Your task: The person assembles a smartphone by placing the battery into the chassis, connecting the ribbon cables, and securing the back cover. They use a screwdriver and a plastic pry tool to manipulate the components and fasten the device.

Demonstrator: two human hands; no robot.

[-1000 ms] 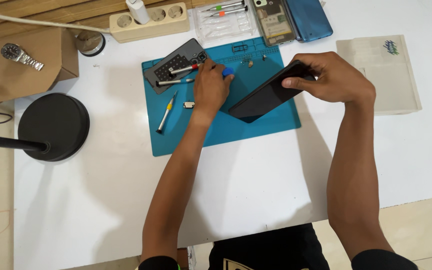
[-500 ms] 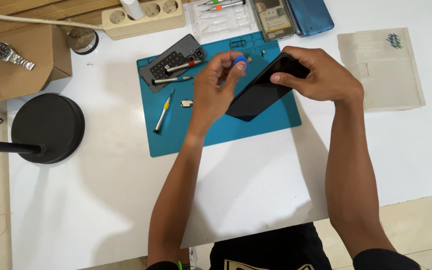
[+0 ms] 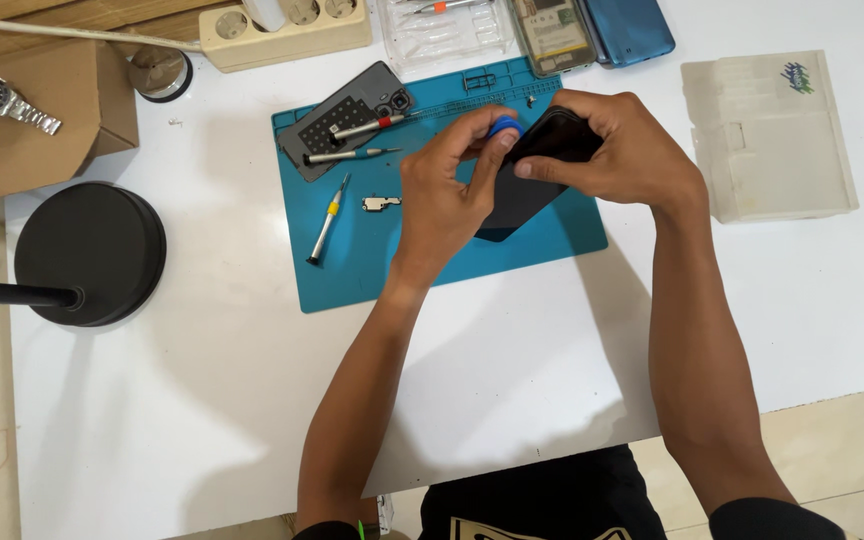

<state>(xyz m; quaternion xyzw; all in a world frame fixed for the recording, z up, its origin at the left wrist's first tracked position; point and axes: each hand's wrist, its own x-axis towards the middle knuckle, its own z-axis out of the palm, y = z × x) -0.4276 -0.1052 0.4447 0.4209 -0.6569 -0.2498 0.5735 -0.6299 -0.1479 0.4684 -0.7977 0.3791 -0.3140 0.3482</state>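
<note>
Right hand [image 3: 624,155] clamps dark phone [image 3: 527,175] over blue mat [image 3: 372,255] — left hand [image 3: 449,190] pinches blue tool [image 3: 504,127] at phone's top edge (keep pressure light, phone steady).

A glossy black phone [image 3: 537,165] is seen over a matt teal rubbery mat [image 3: 372,265]. The worktop [image 3: 202,400] is smooth white laminate; the wristwatch [image 3: 12,103] is polished metal, on matt brown cardboard [image 3: 62,110].
</note>
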